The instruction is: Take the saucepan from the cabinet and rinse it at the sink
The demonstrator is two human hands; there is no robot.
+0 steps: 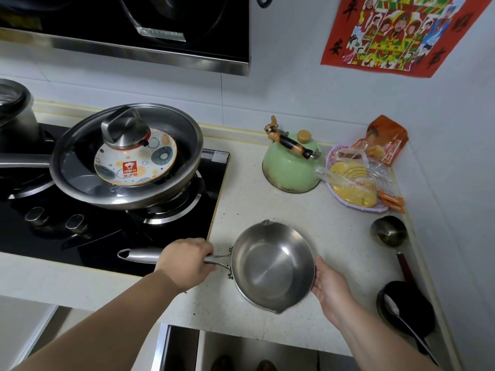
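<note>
A small stainless steel saucepan (270, 266) with two pour spouts is over the white countertop (257, 199), just right of the stove. It is empty and upright. My left hand (184, 262) is closed around its long steel handle near the bowl. My right hand (329, 283) cups the right side of the bowl, fingers against the outer wall. Below the counter's front edge an open cabinet (182, 346) shows. No sink is in view.
A black gas stove (112, 231) on the left carries a large lidded pan (126, 156) with a plate inside. A green kettle (290, 163) and a basket of food (356, 183) stand behind. A ladle (389, 231) and a black bowl with a spoon (405, 307) lie at right.
</note>
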